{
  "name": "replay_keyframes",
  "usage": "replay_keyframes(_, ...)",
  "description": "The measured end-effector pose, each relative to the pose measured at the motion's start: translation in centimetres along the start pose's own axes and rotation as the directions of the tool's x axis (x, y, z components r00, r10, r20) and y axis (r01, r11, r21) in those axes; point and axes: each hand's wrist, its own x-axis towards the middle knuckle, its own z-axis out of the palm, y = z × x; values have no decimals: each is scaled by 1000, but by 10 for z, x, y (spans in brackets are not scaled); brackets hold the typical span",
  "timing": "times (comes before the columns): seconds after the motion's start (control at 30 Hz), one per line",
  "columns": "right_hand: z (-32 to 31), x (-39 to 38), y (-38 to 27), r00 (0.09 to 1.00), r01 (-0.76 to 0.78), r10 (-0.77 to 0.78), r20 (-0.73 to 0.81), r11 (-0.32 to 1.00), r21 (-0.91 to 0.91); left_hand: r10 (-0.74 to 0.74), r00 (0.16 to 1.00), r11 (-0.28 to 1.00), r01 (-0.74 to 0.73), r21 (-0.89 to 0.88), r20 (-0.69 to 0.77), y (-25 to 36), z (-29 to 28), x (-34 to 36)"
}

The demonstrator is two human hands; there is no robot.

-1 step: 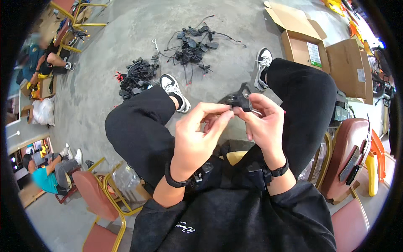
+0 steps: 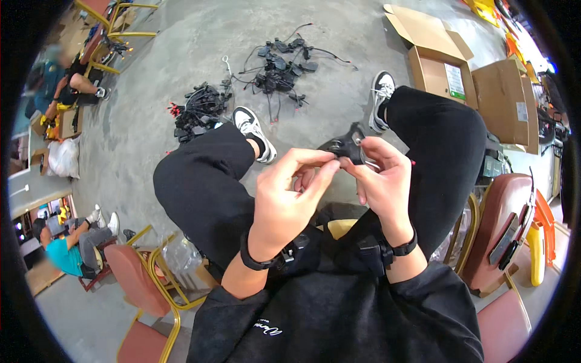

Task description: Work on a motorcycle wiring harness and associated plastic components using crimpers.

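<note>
Between my knees my right hand (image 2: 385,175) grips a glossy black part (image 2: 346,147), with thumb and fingers closed on its right side. The part has a curved upper end and a small hole, and looks like moulded plastic; I cannot name its exact kind. A short pale piece shows near my right fingers. My left hand (image 2: 284,190) is closed in a pinch, its thumb and index tips together at the near left edge of the part. Whatever lies between those tips is hidden.
On the floor ahead are two heaps of black cabled parts, one farther off (image 2: 281,66) and one by my left shoe (image 2: 200,109). Open cardboard boxes (image 2: 505,106) stand at right. Chairs (image 2: 139,278) flank me on both sides. Other people (image 2: 69,248) sit at far left.
</note>
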Motion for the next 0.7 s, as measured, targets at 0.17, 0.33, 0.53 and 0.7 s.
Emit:
replay_keyframes(0.17,-1,0,1,997,-78,79,-7,996,47,-34,995,996,41,73,-97,1,5,2)
replay_keyframes(0.33,-7,3,6,975,-175,147,169,971,166,-204,978,970,197,-144,-35,0,2,6)
replay_keyframes(0.53,-11,4,11,974,-222,204,99,947,234,-268,941,794,337,-506,207,3,-18,0)
replay_keyframes(0.7,-49,3,1,1000,22,-21,-9,880,475,-273,961,543,190,-818,42,-5,-66,-1)
